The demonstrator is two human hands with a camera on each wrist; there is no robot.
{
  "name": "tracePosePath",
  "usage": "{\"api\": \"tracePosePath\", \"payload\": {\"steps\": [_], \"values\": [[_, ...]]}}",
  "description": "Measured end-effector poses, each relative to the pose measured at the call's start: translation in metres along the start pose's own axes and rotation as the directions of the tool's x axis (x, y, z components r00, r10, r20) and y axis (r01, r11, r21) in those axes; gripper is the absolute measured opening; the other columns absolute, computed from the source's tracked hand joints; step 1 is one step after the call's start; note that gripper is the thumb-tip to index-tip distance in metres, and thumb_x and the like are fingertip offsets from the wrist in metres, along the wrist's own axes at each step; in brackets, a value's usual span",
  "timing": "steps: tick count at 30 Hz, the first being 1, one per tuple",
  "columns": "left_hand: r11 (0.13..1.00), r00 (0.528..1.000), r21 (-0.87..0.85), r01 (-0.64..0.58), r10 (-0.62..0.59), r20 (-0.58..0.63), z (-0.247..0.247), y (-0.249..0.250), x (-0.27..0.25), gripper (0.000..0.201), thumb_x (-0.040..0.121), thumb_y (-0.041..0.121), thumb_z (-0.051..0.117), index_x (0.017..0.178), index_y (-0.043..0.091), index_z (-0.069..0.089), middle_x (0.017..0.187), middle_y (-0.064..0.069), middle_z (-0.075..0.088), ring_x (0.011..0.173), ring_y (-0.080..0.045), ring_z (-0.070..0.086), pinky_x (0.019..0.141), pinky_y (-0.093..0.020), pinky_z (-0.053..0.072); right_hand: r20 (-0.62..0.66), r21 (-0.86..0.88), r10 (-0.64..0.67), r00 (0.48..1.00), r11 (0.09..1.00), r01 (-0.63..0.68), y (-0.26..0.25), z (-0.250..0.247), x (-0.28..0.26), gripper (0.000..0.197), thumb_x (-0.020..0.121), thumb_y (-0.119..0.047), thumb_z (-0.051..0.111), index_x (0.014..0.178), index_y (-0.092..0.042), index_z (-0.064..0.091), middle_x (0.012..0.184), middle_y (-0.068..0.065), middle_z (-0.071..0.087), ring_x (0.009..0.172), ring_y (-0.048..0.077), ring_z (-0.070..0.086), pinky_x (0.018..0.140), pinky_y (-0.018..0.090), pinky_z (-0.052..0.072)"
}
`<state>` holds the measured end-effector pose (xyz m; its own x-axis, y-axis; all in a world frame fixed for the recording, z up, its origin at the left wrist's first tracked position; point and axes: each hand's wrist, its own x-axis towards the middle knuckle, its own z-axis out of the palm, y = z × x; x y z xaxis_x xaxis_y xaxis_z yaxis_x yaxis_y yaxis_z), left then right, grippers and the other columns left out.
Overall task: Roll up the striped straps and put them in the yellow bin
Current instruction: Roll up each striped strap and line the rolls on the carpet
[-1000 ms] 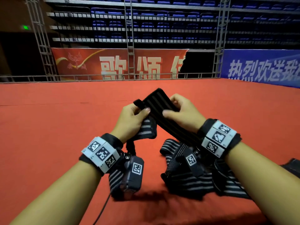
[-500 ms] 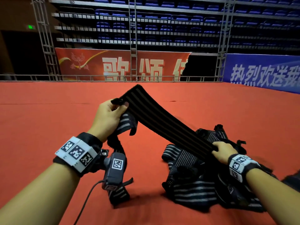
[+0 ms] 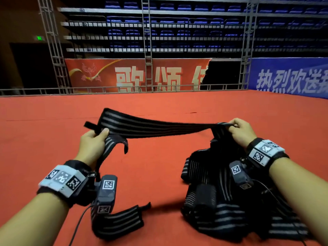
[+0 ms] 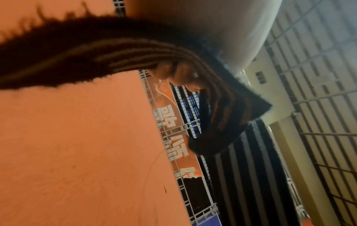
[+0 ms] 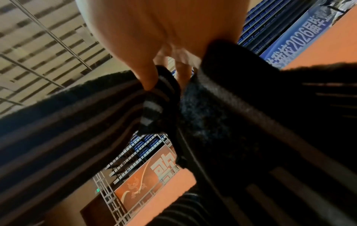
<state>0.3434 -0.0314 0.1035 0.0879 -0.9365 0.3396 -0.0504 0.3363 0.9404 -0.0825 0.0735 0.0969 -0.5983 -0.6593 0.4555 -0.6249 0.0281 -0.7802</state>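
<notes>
Left hand (image 3: 92,144) pinches strap end, tail hanging to red mat (image 3: 159,167). Striped strap (image 3: 156,126) spans mid-air, pulled flat, judged to straighten before rolling. Right hand (image 3: 239,130) pinches opposite end above strap pile (image 3: 221,201). Yellow bin not in view.

Both hands, left (image 3: 92,144) and right (image 3: 238,131), raised apart, fingers pinching.

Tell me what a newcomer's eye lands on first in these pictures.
First, the striped strap pulled out in the air across the middle of the head view, the left hand gripping one end and the right hand pinching the other. Next, the dark heap of more straps on the red carpet under the right forearm. Behind stand a red banner and a blue banner.
</notes>
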Motion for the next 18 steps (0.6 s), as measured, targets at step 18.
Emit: {"api": "tracePosePath", "payload": {"steps": [18], "values": [[0.939, 0.953, 0.334, -0.082, -0.024, 0.302, 0.085, -0.005, -0.024, 0.046, 0.085, 0.051, 0.069, 0.067, 0.013, 0.049, 0.057, -0.001, 0.053, 0.052, -0.018, 0.047, 0.06, -0.034, 0.04, 0.262, -0.175, 0.08, 0.962, 0.984, -0.034, 0.003, 0.028, -0.001, 0.021, 0.083, -0.006, 0.059, 0.067, -0.019, 0.063, 0.075, 0.009, 0.068, 0.071, 0.026, 0.065, 0.072, 0.037, 0.054]]}}
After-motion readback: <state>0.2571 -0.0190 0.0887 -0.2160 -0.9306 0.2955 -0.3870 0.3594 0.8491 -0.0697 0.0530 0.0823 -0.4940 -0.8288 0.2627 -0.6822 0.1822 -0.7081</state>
